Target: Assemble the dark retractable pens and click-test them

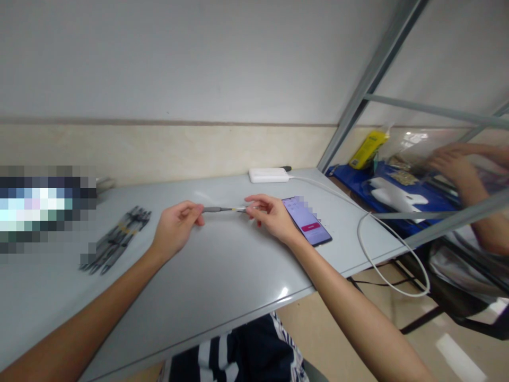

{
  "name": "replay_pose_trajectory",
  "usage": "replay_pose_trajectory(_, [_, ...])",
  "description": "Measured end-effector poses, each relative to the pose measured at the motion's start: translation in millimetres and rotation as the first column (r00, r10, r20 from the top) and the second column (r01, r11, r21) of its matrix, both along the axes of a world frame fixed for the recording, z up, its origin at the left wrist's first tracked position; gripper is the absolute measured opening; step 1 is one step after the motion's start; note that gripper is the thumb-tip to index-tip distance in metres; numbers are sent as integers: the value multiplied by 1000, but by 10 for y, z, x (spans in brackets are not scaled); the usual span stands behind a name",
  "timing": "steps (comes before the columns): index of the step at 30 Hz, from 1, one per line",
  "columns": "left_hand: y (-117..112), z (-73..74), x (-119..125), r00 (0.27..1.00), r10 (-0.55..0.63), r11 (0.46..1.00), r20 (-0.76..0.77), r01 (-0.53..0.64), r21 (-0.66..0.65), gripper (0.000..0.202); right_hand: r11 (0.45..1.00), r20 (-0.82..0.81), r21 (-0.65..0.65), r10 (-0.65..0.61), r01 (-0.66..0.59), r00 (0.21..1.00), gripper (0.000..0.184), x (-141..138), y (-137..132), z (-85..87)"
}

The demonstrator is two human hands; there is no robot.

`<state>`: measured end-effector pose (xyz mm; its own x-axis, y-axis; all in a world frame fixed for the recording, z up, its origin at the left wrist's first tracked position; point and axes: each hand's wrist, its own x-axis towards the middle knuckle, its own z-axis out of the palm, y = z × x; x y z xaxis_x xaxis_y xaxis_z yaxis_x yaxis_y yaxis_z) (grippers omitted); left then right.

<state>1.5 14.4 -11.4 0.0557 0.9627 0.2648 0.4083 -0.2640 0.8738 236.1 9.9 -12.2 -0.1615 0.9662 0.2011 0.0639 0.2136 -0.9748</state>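
Pen (212, 209), slim and grey with a touch of yellow and a paler end, is held level over the worktop (199, 292), right between the person's two hands. Its long axis runs side to side, roughly in line with the wall behind. The left hand (178, 223) has the dark grey end pinched between thumb and fingers; the right hand (270, 215) has its fingertips closed about the paler end, so neither hand is nearer than the other. How firmly the right one grips, I can't tell from here.

Just beyond the left hand lies a bundle of similar pens (119, 239), slanting across the surface, with a yellowish band about the middle. Beside the right wrist rests a phone (308, 223), screen up, showing a red button; its lettering is too small for me to read. Behind that, near the wall, sits a white block (269, 175) with a white cable (360, 233) looping off the worktop's right side.

Past the metal frame (350, 101), a co-worker's hand (453, 162) is blurred above a blue surface (344, 178). The yellow packet (369, 148) there bears dark print, but no brand I can make out.
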Motion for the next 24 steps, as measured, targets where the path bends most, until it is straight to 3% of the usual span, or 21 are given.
replay_pose_trajectory(4, [15,-44,0,999,15,1000,40,-14,-18,32,999,-55,22,-36,37,998,44,2,11,-5])
replay_pose_trajectory(7, [27,-69,-4,998,35,999,56,-34,-24,33,997,51,-65,-29,33,998,33,-4,-6,13])
replay_pose_trajectory(10, [37,-82,-12,997,50,999,63,-49,-22,34,993,135,-118,19,-3,991,39,-8,-18,26])
replay_pose_trajectory(13, [43,-89,-16,995,46,999,91,-44,-23,34,996,46,-92,-6,10,999,27,-4,-12,18])
replay_pose_trajectory(19, [51,-96,-21,995,38,999,93,-36,-27,33,996,8,-84,-12,13,1000,27,-4,12,-17])
replay_pose_trajectory(24, [57,-95,-9,994,49,999,94,-47,-20,37,994,-44,53,-96,98,994,25,-11,19,-23])
